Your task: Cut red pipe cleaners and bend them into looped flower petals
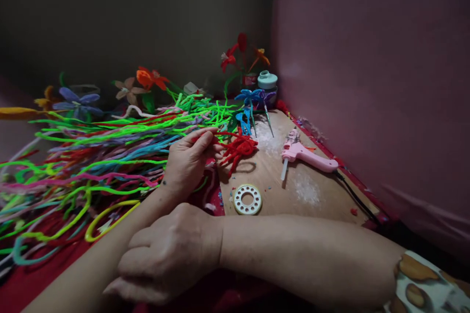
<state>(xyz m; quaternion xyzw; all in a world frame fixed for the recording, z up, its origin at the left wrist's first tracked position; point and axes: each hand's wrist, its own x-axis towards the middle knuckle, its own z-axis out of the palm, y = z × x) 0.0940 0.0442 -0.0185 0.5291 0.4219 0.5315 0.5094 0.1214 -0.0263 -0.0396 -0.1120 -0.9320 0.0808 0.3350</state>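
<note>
My left hand (189, 159) pinches the end of red pipe cleaners (240, 147) between thumb and fingers. They are bent into a bunched, looped shape with loose ends hanging over the board's left edge. My right hand (171, 254) is crossed over my left forearm, its fingers curled in and closed. Its fingertips are hidden, so I cannot see whether it holds anything. Beside my left hand lies a large heap of loose pipe cleaners (121, 149) in green, pink, blue, red and other colours. A white ring-shaped spool with holes (238, 200) lies near the front of the board.
A pink glue gun (312, 157) lies on the wooden board (271, 181), its black cord (356, 198) running off right. Blue and purple pipe-cleaner flowers (249, 97) are at the board's back, by a lidded jar (267, 80). More finished flowers (77, 101) stand behind the heap. A pink wall (374, 83) borders the right.
</note>
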